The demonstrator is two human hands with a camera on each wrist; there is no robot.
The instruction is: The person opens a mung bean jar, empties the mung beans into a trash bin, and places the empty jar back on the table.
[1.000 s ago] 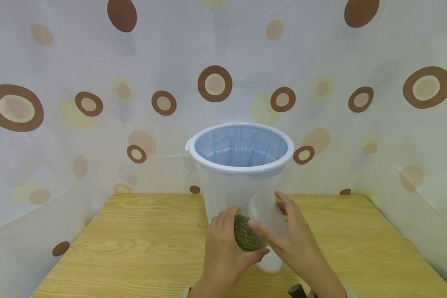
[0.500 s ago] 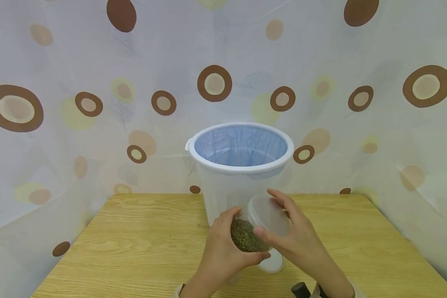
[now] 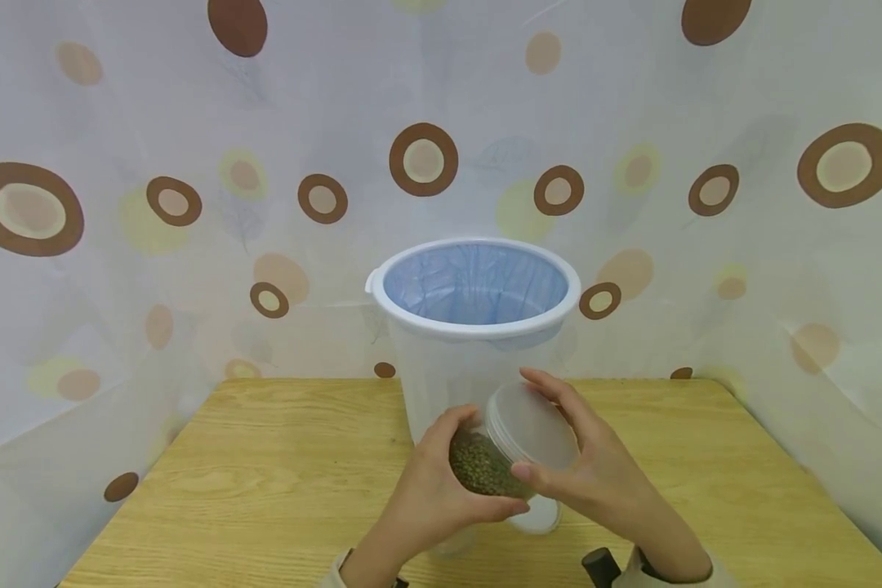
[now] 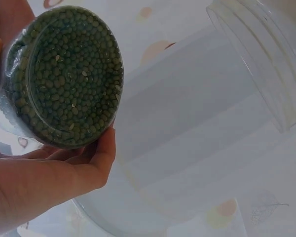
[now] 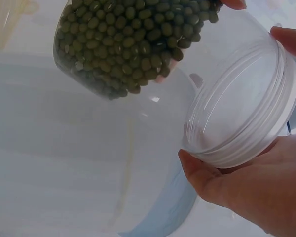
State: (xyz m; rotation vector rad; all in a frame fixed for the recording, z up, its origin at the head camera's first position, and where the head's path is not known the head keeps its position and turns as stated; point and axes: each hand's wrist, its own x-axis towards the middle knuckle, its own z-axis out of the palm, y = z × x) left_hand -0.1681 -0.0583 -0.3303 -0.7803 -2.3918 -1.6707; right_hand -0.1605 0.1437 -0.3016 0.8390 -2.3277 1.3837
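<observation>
- Jar (image 4: 71, 74) of green beans (image 5: 123, 42), raised and tilted, gripped by the left hand (image 3: 428, 492); the right hand (image 3: 594, 461) pinches its frosted lid (image 3: 540, 429).
- White round thing (image 3: 539, 518) below, perhaps another lid.
- Yellowish wood-grain table (image 3: 287, 465).
- White bin (image 3: 478, 331), blue-lined, behind the jar.
- Pale wall (image 3: 470, 82), brown-ringed.

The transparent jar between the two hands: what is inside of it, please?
Small green beans fill the base end of the jar; the part near the lid shows none. The outer beans cover whatever lies deeper in the pile.
</observation>
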